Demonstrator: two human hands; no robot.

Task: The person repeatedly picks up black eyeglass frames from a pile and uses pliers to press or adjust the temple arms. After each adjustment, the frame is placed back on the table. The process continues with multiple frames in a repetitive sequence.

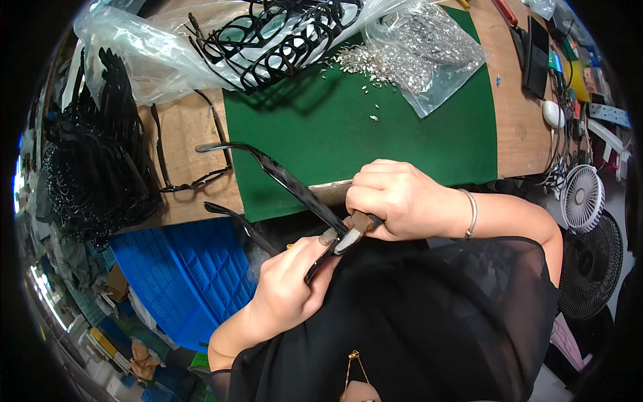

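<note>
My left hand (287,287) is closed around the front of a black eyeglass frame (289,182). Its two temple arms stick out toward the far left, one over the green mat (362,141). Pliers (355,234) sit in my closed right hand (405,201), their metal jaws against the frame near its hinge. My fingers hide the handles and most of the frame front. Just beyond the jaws, at the mat's near edge, lies a greyish textured bar (331,193).
Left, a heap of black frames (100,174) stands beside a single frame (194,184). More frames (281,47) lie on clear plastic at the back. A bag of small silvery parts (435,53) spills onto the mat. A blue crate (184,275) is below; fans (583,197) stand right.
</note>
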